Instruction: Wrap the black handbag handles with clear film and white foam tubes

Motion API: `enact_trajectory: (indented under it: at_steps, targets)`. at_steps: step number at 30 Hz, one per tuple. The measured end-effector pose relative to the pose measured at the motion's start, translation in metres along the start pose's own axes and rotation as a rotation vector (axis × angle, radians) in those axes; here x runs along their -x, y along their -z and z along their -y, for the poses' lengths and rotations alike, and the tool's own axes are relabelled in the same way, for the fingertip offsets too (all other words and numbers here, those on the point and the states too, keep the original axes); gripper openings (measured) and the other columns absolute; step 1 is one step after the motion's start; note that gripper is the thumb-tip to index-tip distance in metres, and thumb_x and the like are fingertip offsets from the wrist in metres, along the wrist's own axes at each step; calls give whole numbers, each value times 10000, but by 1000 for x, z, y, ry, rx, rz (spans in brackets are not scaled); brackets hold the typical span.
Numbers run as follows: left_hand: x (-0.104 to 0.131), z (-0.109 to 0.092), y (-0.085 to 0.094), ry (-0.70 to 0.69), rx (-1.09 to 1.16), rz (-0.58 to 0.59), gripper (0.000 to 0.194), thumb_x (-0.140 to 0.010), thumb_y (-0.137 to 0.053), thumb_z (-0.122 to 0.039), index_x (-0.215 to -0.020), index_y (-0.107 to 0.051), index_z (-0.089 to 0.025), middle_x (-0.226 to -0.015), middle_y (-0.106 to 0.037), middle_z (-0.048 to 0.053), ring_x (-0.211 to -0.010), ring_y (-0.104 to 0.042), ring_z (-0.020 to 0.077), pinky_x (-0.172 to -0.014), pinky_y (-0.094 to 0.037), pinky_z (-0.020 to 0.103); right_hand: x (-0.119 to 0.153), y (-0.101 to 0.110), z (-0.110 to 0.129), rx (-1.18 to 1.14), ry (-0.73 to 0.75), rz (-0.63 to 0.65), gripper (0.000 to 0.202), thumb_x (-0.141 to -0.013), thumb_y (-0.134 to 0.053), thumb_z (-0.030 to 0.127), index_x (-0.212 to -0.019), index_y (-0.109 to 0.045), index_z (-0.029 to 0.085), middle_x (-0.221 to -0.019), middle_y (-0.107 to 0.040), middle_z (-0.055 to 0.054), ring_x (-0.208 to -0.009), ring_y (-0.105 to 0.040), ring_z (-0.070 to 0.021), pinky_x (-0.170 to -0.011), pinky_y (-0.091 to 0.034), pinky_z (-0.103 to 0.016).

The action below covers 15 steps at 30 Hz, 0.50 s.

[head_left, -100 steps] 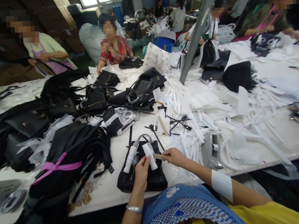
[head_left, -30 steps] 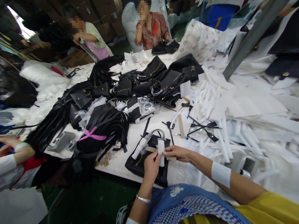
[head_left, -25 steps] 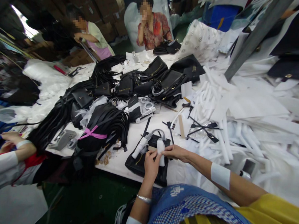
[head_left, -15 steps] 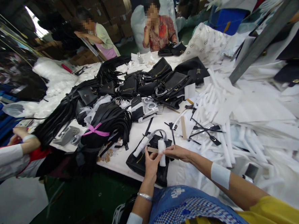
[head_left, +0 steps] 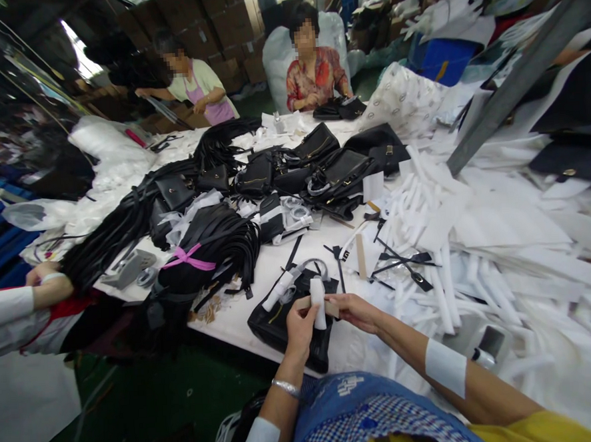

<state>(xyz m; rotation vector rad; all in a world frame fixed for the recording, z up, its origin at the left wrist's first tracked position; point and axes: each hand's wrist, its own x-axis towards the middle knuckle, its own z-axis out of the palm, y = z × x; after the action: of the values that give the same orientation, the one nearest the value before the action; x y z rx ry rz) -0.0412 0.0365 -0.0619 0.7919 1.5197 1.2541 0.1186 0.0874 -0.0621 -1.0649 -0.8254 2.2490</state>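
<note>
One black handbag point(head_left: 272, 328) is laid beneath the fingers at the near edge of the white table point(head_left: 274, 252), whose surface is exposed just beyond them. By the left hand point(head_left: 301, 329), closed in a pinch, one white wrap point(head_left: 318, 299) on the handle is held; one tan strip point(head_left: 333, 309) is gripped by the closed fingertips of the right hand point(head_left: 357, 312). A second white wrap point(head_left: 280, 290) is seen left of the fingers, a second tan strip point(head_left: 361, 257) beyond the right ones.

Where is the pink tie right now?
In the head view, the pink tie lies left of centre, across a bundle of black straps, between the grey box and the black handbag in front of the blue apron.
</note>
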Motion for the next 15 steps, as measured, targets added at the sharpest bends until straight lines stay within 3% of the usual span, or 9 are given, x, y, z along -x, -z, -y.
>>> enact_trajectory:
  at_steps: [3, 10, 12, 15]
  targets:
    - [2, -3, -2, -20, -14, -17, 336, -718, -703, -333, -972, -670, -115, -985, -714, 124, -931, -657, 229, -879, -485, 380, 6, -9, -8, -22, 93, 36, 445, -683, -753, 370, -1069, -689, 158, -954, -720, -69, -891, -638, -190, -889, -454, -326]
    - [7, -5, -9, -43, -56, -78, 278, -721, -676, -251, -967, -661, -122, -972, -714, 114, -922, -654, 213, -866, -486, 350, -9, -25, -40, 36, 238, -335, 505, -658, -749, 438, -1065, -685, 146, -981, -723, -91, -955, -637, -259, -923, -460, -402]
    - [7, -3, -10, -38, -84, -105, 262, -737, -643, -230, -976, -659, -123, -967, -714, 111, -914, -654, 211, -855, -487, 344, -14, -29, -45, 62, 264, -386, 503, -675, -726, 465, -1069, -678, 158, -1009, -717, -91, -992, -631, -267, -932, -464, -405]
    - [8, -2, -10, -42, -119, -102, 255, -761, -597, -216, -991, -661, -125, -970, -714, 109, -912, -649, 213, -851, -483, 341, -17, -32, -46, 146, 301, -366, 494, -698, -692, 502, -1058, -673, 165, -1030, -708, -93, -997, -635, -267, -929, -474, -401]
